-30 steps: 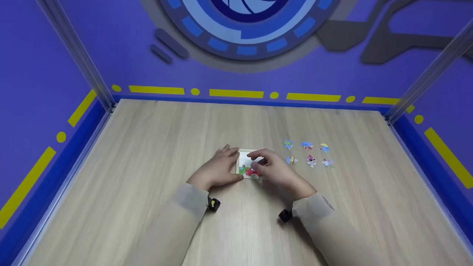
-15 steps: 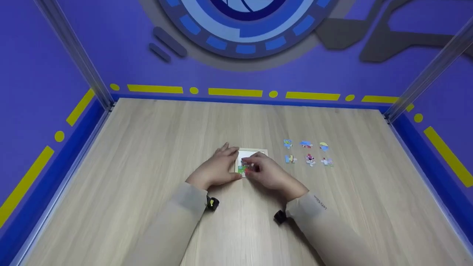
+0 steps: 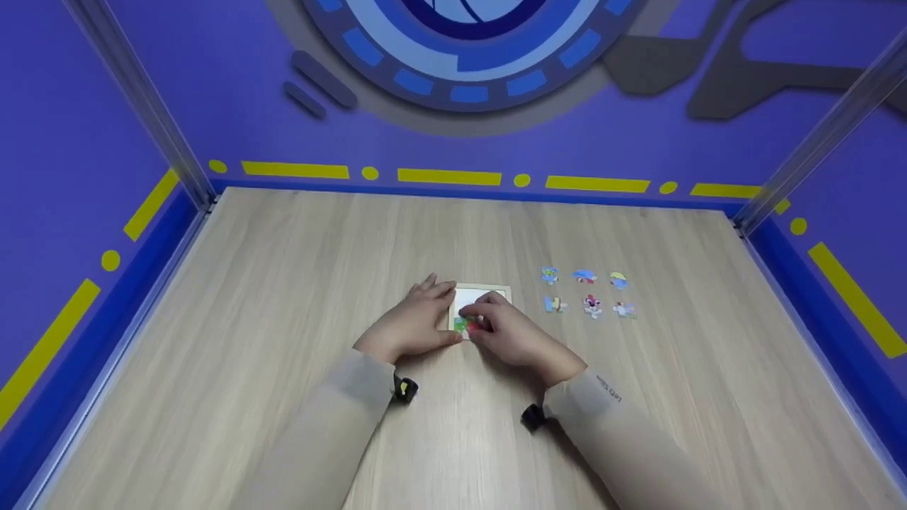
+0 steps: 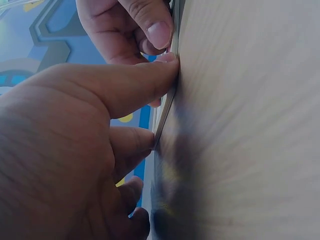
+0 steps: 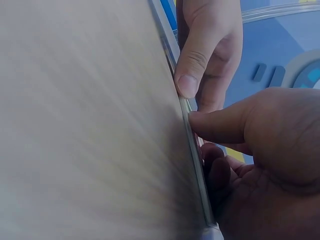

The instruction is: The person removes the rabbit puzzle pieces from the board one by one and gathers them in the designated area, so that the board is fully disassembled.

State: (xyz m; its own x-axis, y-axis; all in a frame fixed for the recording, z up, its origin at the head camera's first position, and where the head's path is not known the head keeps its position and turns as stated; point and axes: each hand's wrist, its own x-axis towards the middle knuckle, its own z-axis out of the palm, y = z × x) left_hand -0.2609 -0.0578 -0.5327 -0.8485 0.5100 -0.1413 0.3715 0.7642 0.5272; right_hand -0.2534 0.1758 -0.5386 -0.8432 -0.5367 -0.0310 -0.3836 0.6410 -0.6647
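Note:
A small wooden puzzle frame (image 3: 489, 287) lies on the table, its inside partly white, with green and red picture pieces (image 3: 464, 326) along its near side. My left hand (image 3: 414, 327) holds the frame's left side, thumb at the near corner and a fingertip at the far one. In the left wrist view that thumb (image 4: 145, 82) presses against the frame's edge. Over the frame, my right hand (image 3: 516, 331) has its fingers curled down and pinches a small puzzle piece, mostly hidden under the fingertips. The right wrist view shows the right thumb (image 5: 220, 124) at the near rim.
Several loose puzzle pieces lie in two rows to the right of the frame, among them a pink one (image 3: 592, 306) and a yellow-and-blue one (image 3: 618, 280). Wooden tabletop (image 3: 319, 255) surrounds them. Blue-purple panels (image 3: 453, 152) stand behind and at both sides.
My right hand has shifted left and lower over the frame, its fingertips coming down onto the left part. The left hand stays on the frame's left side. The loose pieces have not moved.

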